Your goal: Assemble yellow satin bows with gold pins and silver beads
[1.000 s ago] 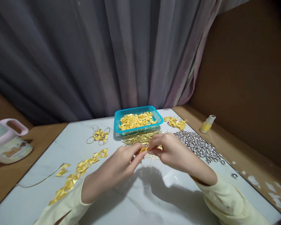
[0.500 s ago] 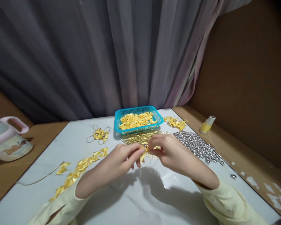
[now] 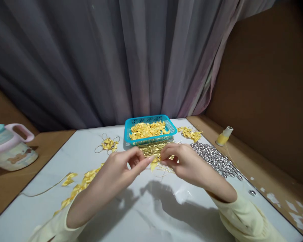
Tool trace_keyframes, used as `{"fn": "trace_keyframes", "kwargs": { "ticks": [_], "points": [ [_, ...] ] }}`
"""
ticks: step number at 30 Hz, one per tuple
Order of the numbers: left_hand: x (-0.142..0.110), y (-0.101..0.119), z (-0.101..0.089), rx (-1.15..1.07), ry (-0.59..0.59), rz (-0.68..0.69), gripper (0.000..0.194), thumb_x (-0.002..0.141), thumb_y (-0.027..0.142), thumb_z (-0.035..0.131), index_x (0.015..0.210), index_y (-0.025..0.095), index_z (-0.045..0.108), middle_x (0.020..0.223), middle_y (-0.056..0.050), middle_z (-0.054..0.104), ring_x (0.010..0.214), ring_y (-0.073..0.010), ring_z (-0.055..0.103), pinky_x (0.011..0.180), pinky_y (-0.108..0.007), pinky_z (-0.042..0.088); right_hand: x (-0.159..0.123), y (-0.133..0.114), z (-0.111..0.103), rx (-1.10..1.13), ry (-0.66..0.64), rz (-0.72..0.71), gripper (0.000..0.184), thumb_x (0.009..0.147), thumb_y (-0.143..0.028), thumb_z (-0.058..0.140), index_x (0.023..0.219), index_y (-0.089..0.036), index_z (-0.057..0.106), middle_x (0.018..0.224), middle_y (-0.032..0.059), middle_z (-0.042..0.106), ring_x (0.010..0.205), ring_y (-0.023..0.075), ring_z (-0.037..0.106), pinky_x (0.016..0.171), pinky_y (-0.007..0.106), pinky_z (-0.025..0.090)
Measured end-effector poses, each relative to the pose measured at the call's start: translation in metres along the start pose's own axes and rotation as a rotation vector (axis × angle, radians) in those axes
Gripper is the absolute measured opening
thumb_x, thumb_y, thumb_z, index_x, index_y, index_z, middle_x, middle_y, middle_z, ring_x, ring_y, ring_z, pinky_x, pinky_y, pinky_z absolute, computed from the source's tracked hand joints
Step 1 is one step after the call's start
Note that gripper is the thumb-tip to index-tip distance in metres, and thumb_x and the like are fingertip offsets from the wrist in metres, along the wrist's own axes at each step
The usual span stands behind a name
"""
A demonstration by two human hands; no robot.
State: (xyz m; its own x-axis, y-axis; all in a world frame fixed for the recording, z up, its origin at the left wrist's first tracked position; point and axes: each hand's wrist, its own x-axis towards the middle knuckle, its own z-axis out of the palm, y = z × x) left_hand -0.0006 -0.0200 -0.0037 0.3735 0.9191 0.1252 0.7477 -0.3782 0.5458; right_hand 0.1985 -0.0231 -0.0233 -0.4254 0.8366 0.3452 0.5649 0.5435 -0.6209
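The right hand (image 3: 185, 163) is pinching a small yellow ribbon piece (image 3: 154, 164) between its fingertips above the table (image 3: 131, 218), a narrow grip seemingly suited to something so slight. The left hand (image 3: 116, 169) is meeting its other side with the thumb; whether those fingers are closing on it, one cannot tell. Gold strands (image 3: 147, 149) are lying just beyond, and silvery beads (image 3: 214, 159) are spreading by the right forearm, both probably placed for easy reach. Behind the strands, a blue basket (image 3: 126, 130) is holding loose yellow bows (image 3: 147, 130), its walls likely containing the heap. At far left, a pink-handled jug (image 3: 13, 156) is standing off the table, its contents hidden.
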Motion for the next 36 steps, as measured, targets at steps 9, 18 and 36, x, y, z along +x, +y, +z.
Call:
{"fn": "trace_keyframes", "kwargs": {
  "ticks": [9, 18, 36],
  "points": [
    [-0.004, -0.002, 0.002, -0.148, -0.355, -0.065, 0.039, 0.088, 0.045, 0.044, 0.070, 0.016, 0.062, 0.056, 0.001, 0.065, 0.049, -0.0106, 0.059, 0.051, -0.019, 0.041, -0.002, -0.007, 0.002, 0.016, -0.036, -0.036, 0.019, 0.076, 0.003, 0.056, 0.067, -0.013, 0.060, 0.076, 0.0000, 0.061, 0.067, 0.0090, 0.052, 0.059, 0.021, 0.036],
    [-0.016, -0.002, -0.003, 0.031, -0.288, 0.016, 0.038, 0.089, 0.044, 0.041, 0.070, 0.018, 0.063, 0.056, 0.003, 0.062, 0.048, -0.0103, 0.056, 0.049, -0.021, 0.037, -0.009, -0.012, 0.009, -0.005, -0.118, -0.070, 0.022, 0.077, 0.005, 0.051, 0.069, -0.014, 0.059, 0.077, -0.0003, 0.060, 0.069, 0.0098, 0.052, 0.060, 0.021, 0.037],
    [-0.015, 0.001, 0.000, 0.036, -0.258, 0.055, 0.027, 0.089, 0.040, 0.044, 0.082, 0.022, 0.063, 0.062, 0.004, 0.061, 0.058, -0.0125, 0.058, 0.053, -0.023, 0.036, -0.011, -0.013, 0.013, -0.069, -0.172, -0.090, 0.022, 0.077, 0.004, 0.049, 0.073, -0.014, 0.060, 0.080, 0.0037, 0.060, 0.072, 0.0130, 0.056, 0.067, 0.024, 0.041]
  ]
}}
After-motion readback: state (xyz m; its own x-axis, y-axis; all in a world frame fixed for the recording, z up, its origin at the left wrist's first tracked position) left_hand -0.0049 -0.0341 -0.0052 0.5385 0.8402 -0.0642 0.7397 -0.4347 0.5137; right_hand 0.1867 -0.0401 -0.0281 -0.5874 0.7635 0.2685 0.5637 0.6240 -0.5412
